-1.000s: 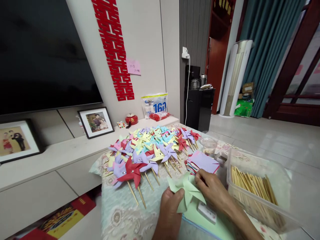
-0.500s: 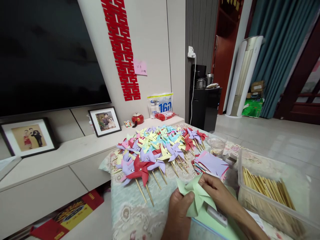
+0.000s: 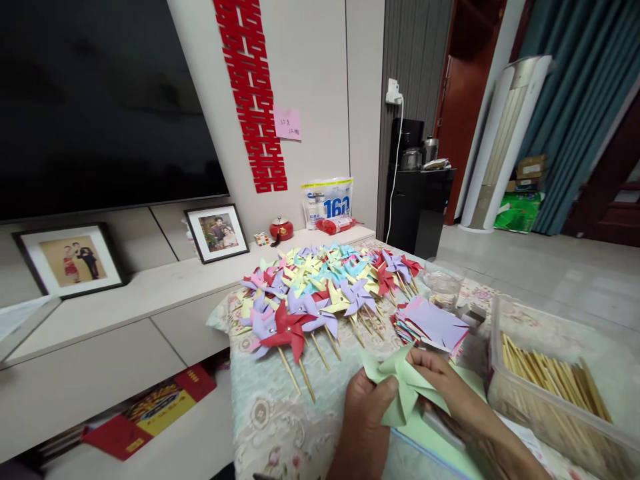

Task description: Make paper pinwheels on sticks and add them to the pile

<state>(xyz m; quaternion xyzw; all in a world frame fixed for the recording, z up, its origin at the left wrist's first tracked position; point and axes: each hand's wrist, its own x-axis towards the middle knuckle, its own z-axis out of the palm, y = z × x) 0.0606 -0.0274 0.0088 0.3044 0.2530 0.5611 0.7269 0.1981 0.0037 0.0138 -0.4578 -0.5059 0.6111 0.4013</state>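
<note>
From the head camera, the person's left hand (image 3: 367, 413) comes up from six o'clock and pinches the near side of a pale green paper pinwheel (image 3: 400, 387), thumb laid on its lower flap. The right hand (image 3: 443, 383) comes in from about five o'clock, its fingers (image 3: 417, 359) closed on the pinwheel's far flaps near the centre, so both hands grip the same folded piece just above the bench (image 3: 270, 413), which is covered with a flowered cloth. Under the hands lies a pale green sheet (image 3: 440, 453) with a small white block (image 3: 443, 427) on it, partly hidden by the right wrist.

At twelve o'clock from the hands, a crowd of finished pinwheels (image 3: 320, 293) lies fanned over the cloth, with a red one (image 3: 287, 330) nearest, all on thin wooden sticks pointing back towards the person. At one o'clock a stack of cut coloured paper squares (image 3: 433, 323) sits just beside the right hand, purple on top. Behind it stands a small clear cup (image 3: 444, 283). At three o'clock a clear plastic box (image 3: 555, 400) holds a bundle of wooden sticks (image 3: 550, 377).

Off at ten o'clock, a low white shelf (image 3: 150, 293) carries two framed photos (image 3: 217, 232), below a dark television screen (image 3: 100, 107).
</note>
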